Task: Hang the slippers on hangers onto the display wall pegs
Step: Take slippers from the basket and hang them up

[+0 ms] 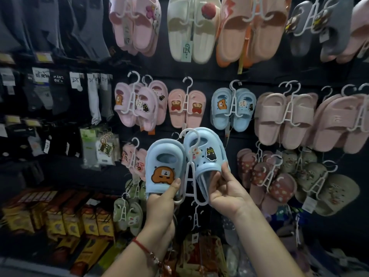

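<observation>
- Head view: left hand (159,204) thumb curled over bear slipper (162,170); right hand (225,188) pinching strap edge of cat slipper (205,154).
- Between both sets of fingers: white hanger (190,176), thin moulded plastic, A-shaped, hook above fingertips.
- Pale blue slippers: soft, matte foam, rounded, with raised rubbery charms.
- Step, judged: pair raised, not yet hung.
- Next, likely: lifting hook onto a free peg, hard to make out on dark display wall (245,140) beyond the fingers.

Slipper pairs (233,108) on black display wall (211,76)
</observation>
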Demonstrator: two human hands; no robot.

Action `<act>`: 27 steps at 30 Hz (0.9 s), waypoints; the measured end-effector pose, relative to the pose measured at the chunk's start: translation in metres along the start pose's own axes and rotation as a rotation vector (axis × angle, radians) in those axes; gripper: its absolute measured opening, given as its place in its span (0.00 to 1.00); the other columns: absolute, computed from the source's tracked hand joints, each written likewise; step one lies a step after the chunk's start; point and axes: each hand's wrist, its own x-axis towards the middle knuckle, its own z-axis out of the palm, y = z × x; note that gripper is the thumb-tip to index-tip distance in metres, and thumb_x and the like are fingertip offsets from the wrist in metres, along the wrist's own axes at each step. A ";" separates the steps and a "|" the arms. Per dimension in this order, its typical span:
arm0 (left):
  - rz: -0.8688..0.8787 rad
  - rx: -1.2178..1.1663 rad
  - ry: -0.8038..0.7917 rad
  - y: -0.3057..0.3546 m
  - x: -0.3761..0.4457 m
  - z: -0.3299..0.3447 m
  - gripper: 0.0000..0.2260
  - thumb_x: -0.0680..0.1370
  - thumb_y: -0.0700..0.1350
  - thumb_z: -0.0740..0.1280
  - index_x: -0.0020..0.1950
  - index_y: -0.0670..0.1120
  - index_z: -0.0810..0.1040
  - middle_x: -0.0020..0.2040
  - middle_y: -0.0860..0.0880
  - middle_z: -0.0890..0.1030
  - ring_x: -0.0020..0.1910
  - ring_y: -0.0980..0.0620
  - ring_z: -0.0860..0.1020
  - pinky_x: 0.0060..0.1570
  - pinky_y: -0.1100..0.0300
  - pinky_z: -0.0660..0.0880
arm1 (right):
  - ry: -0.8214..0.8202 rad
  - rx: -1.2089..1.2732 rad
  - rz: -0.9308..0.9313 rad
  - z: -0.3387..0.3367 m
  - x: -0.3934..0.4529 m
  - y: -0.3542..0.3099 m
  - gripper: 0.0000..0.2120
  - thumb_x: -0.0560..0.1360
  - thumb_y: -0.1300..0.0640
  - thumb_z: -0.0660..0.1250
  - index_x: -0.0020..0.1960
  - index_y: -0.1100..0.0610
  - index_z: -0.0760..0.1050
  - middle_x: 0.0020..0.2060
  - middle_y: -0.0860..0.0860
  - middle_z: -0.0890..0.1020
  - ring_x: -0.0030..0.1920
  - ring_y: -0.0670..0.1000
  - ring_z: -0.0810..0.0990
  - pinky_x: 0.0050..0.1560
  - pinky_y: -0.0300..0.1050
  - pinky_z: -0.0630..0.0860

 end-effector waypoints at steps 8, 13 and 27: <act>-0.005 -0.057 -0.049 0.004 0.002 0.001 0.17 0.71 0.43 0.77 0.58 0.40 0.82 0.52 0.42 0.86 0.53 0.40 0.85 0.59 0.37 0.78 | -0.011 0.022 0.078 -0.020 -0.003 -0.003 0.19 0.56 0.62 0.81 0.45 0.67 0.83 0.45 0.59 0.86 0.31 0.53 0.85 0.21 0.34 0.75; 0.000 -0.107 -0.068 0.013 0.008 0.005 0.24 0.66 0.45 0.76 0.61 0.41 0.81 0.54 0.41 0.86 0.55 0.41 0.84 0.61 0.38 0.77 | 0.051 0.013 0.077 -0.028 -0.012 -0.002 0.14 0.67 0.55 0.75 0.47 0.64 0.83 0.41 0.58 0.85 0.30 0.54 0.84 0.19 0.33 0.73; 0.080 -0.098 -0.244 0.024 0.006 0.029 0.14 0.74 0.40 0.73 0.59 0.45 0.81 0.53 0.45 0.87 0.51 0.47 0.84 0.50 0.55 0.79 | 0.091 -0.926 -0.762 0.006 -0.072 -0.021 0.12 0.81 0.52 0.64 0.41 0.55 0.76 0.33 0.51 0.78 0.34 0.50 0.77 0.29 0.42 0.68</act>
